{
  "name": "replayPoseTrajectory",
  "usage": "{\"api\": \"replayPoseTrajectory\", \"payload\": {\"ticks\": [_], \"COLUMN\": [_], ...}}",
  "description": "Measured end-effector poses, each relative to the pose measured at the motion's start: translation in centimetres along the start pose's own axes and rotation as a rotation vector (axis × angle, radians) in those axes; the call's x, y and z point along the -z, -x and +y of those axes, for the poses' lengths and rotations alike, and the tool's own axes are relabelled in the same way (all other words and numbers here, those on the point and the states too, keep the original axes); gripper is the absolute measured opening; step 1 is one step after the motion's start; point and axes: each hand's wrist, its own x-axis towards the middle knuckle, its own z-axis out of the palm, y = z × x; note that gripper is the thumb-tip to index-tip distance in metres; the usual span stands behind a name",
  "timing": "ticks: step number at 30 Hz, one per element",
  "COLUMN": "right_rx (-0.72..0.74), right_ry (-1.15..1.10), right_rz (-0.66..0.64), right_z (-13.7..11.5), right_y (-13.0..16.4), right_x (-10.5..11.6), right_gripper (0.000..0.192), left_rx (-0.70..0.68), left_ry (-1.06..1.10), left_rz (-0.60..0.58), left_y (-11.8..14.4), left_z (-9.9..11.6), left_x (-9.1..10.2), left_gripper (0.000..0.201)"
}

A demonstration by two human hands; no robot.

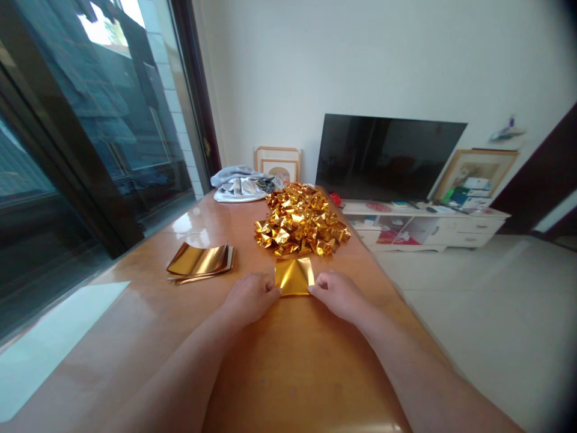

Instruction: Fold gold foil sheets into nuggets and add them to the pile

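Note:
A square sheet of gold foil paper [294, 275] is held just over the wooden table, between my two hands. My left hand [253, 296] pinches its near left corner, with thumb and fingers pressed together. At the near right corner, my right hand [338, 293] grips the sheet the same way. Right behind it rises a heap of folded gold foil pieces [302, 222]. To the left lies a loose stack of flat gold foil sheets [198, 261], its edges slightly curled.
The shiny wooden table [306, 367] runs away from me. A pale sheet [58, 343] lies on its left side, and a silvery cloth bundle [243, 183] at its far end. Beyond the right edge stand a white cabinet [469, 228] and a large television [387, 157].

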Motion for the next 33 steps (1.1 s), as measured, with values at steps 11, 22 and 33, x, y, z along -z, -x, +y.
{"api": "replayPoseTrajectory", "payload": {"ticks": [11,22,33], "right_rx": [0.010,-0.027,-0.084], "right_ry": [0.030,0.070,0.132], "right_rz": [0.007,0.010,-0.044], "right_z": [-0.2,-0.3,-1.0], "right_y": [0.0,-0.1,-0.1], "right_x": [-0.1,-0.1,0.1], "right_gripper": [0.033,0.030,0.026], "left_rx": [0.025,-0.017,-0.063], "left_ry": [-0.090,-0.181,-0.234], "left_rz": [0.028,0.043,0.101], "left_y": [-0.2,-0.3,0.3], "left_z": [-0.2,-0.3,1.2], "left_x": [-0.4,-0.5,0.1], "left_gripper": [0.035,0.030,0.022]}}
